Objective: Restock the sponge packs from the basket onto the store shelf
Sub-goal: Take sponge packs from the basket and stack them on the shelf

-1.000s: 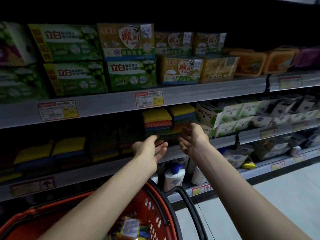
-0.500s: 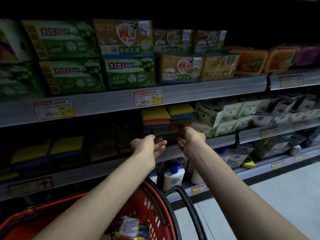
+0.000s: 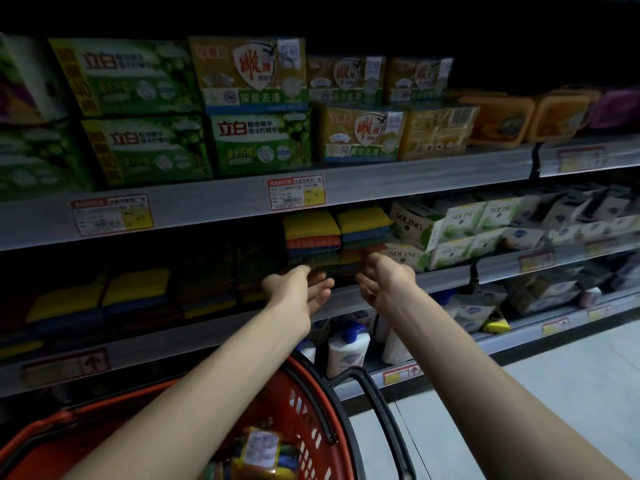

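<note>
Two stacks of sponge packs (image 3: 311,233) in yellow, orange, blue and green stand side by side on the middle shelf (image 3: 446,280). My left hand (image 3: 298,294) is stretched out to the foot of the left stack, palm turned inward and fingers apart. My right hand (image 3: 384,280) mirrors it, with its fingertips touching the lower packs of the right stack. The packs between my hands are dark, and I see nothing gripped. Below my arms is the red basket (image 3: 313,407), with a labelled sponge pack (image 3: 263,448) inside.
More sponge packs (image 3: 136,287) lie in shadow further left on the same shelf. White SOLING soap boxes (image 3: 450,230) stand right of the stacks. Green and yellow soap packs (image 3: 259,143) fill the upper shelf. Lotion bottles (image 3: 346,348) stand below. Grey floor (image 3: 571,393) lies at right.
Both hands have moved forward from open air to the foot of the sponge stacks. The right hand now touches the lower packs.
</note>
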